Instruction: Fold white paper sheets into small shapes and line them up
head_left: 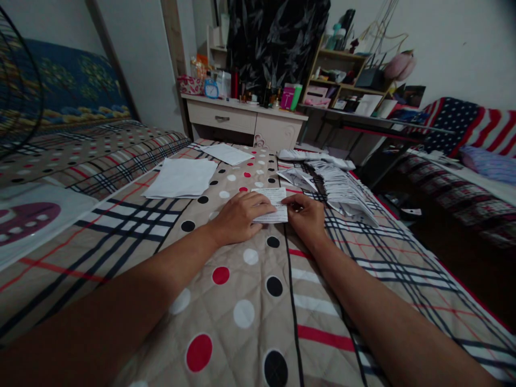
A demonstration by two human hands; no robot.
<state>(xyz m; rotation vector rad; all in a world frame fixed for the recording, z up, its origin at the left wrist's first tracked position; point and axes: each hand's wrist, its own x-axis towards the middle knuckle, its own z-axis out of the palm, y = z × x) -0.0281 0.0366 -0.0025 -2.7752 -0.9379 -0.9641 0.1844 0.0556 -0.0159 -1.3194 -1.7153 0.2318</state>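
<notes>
A small folded printed paper sheet [278, 203] lies on the quilted bedspread in front of me, lines of text on its upper face. My left hand [242, 215] rests palm down over its left part, fingers stretched across the paper. At the right edge, my right hand [305, 214] pinches the sheet between thumb and curled forefinger. Just beyond my right hand are a loose folded paper [298, 178] and a long row of folded papers [342, 188]. A stack of flat white sheets [183, 177] lies past my left hand.
Another white sheet [228, 153] lies farther back on the bedspread [242, 285]. A white plastic bag [76, 207] with a purple print is at the left. A fan guard [38, 80] juts in at upper left. Beyond the bed stands a drawer cabinet [221, 115].
</notes>
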